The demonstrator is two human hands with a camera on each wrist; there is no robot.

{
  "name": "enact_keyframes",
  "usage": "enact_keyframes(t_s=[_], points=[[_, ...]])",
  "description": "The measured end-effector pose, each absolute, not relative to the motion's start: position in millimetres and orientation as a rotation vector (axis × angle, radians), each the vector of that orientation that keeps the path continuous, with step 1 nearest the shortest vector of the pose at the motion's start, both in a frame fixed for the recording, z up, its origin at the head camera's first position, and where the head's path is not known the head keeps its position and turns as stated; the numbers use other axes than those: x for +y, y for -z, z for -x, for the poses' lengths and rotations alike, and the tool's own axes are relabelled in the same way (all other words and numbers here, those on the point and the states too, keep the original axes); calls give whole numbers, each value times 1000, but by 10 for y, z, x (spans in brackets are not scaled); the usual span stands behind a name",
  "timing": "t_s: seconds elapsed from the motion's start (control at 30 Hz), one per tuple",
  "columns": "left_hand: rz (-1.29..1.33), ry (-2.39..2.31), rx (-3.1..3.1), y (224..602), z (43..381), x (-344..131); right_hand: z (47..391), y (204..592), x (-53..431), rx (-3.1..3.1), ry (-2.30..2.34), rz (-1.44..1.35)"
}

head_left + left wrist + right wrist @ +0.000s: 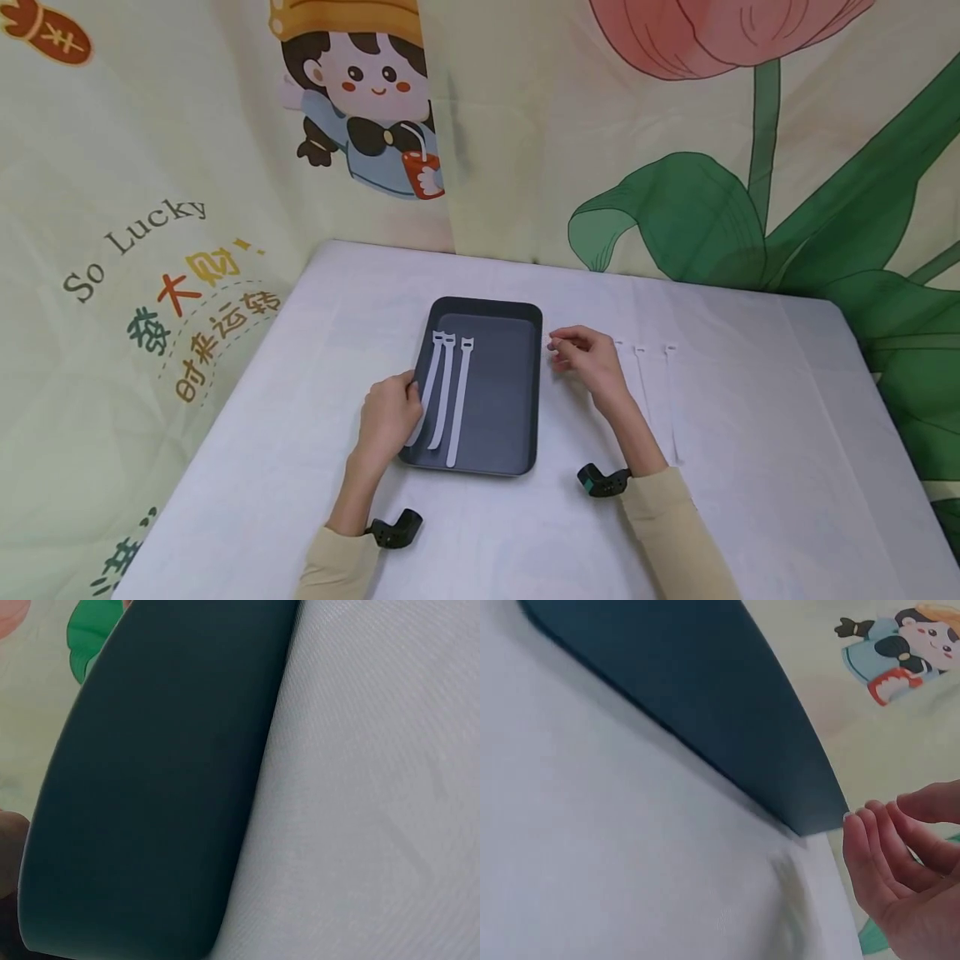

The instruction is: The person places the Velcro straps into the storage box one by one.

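Observation:
A dark grey rectangular tray [504, 392] lies on the white table. My left hand [388, 417] grips its left rim near the front; the left wrist view shows the tray's outer wall [157, 780] and a bit of a finger [10, 855] at the rim. Three white strap-like cable ties [461, 400] with slotted heads lie lengthwise in the tray's left half. Just off the right rim, my right hand [592, 367] hovers with bent fingers. In the right wrist view the thumb and fingertips [871, 814] stand slightly apart, and I see nothing held between them.
More white cable ties [672, 400] lie on the table [765, 433], right of the tray and partly behind my right forearm. A printed cloth [510, 158] hangs along the table's back edge. Each wrist wears a small black camera [397, 529].

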State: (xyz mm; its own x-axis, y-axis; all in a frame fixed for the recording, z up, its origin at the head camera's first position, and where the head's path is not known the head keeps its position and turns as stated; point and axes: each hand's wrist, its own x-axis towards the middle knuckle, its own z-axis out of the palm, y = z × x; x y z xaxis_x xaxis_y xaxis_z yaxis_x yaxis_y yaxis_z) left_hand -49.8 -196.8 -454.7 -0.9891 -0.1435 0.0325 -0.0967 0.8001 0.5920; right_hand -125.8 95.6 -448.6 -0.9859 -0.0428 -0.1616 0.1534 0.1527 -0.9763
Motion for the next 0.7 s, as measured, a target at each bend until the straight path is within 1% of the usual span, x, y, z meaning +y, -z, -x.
enact_keyframes(t_s=[0.37, 0.7], points=[[-212, 945, -2907, 4546, 480, -1968, 1369, 4504, 1468, 2416, 1871, -326], [-216, 967, -2912, 4540, 469, -1977, 1448, 4546, 1656, 2503, 1869, -421]])
